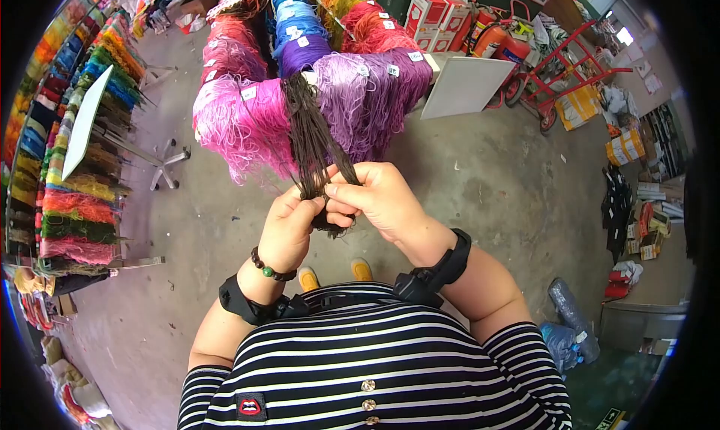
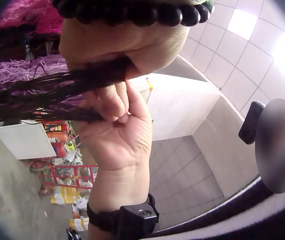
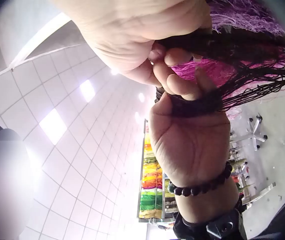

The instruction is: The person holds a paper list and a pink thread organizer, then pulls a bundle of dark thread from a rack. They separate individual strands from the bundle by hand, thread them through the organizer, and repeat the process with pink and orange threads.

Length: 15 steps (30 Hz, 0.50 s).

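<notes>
A dark brown skein of thread (image 1: 307, 133) hangs from the front of the rack, between pink skeins (image 1: 244, 122) and purple skeins (image 1: 367, 100). Both hands meet at its lower end, in front of the person's body. My left hand (image 1: 289, 218) grips one part of the strands, which run through its curled fingers in the right wrist view. On the other side, my right hand (image 1: 386, 201) pinches strands between thumb and fingers, its fingertips close against the left hand's. The skein splits into two bundles above the hands, and a short dark end shows below them.
A rack of many-coloured skeins (image 1: 97, 182) stands at the left, near a wheeled stand base (image 1: 166, 166). A white board (image 1: 466, 87) leans right of the near rack. Farther right are a red hand truck (image 1: 551, 73), fire extinguishers (image 1: 491, 40) and yellow-taped packages (image 1: 579, 107).
</notes>
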Tool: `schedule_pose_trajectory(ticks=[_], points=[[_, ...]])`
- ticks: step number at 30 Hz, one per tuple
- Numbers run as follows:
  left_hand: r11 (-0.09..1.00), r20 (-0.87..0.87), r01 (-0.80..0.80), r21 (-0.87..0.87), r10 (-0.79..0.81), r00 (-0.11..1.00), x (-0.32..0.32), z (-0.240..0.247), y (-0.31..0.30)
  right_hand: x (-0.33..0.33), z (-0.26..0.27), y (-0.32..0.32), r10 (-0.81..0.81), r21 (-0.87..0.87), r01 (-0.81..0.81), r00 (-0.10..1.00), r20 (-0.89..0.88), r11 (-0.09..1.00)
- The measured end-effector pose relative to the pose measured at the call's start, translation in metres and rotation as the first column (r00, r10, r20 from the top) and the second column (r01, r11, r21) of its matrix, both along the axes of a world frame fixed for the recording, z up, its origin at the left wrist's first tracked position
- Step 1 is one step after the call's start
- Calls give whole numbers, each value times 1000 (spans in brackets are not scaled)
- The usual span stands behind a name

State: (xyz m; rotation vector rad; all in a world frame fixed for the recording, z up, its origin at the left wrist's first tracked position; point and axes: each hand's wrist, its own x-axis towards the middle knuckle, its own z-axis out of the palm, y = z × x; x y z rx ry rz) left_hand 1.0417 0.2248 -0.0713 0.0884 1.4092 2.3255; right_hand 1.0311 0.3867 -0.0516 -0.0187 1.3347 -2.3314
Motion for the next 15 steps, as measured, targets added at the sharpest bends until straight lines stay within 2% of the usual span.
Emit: schedule_pose_trajectory(ticks=[1, 4, 7, 10, 15], points=[[1000, 9, -2, 12, 2, 1000, 0, 0, 0, 0, 1, 0, 2, 14, -2, 1000, -15, 1000], [992, -59, -19, -127, 11, 998, -1, 0, -1, 2, 1, 0, 6, 51, -3, 998, -63, 999], [983, -63, -140, -120, 133, 989, -2, -6, 6, 2, -1, -2, 9, 77, -1, 995, -102, 997], [980, -96, -192, -42, 188, 977, -2, -13, 7, 2, 1, -1, 9, 103, 1, 996, -91, 995], [980, -82, -199, 7, 199, 977, 0, -8, 6, 2, -2, 2, -18, 114, 26, 998, -68, 993]])
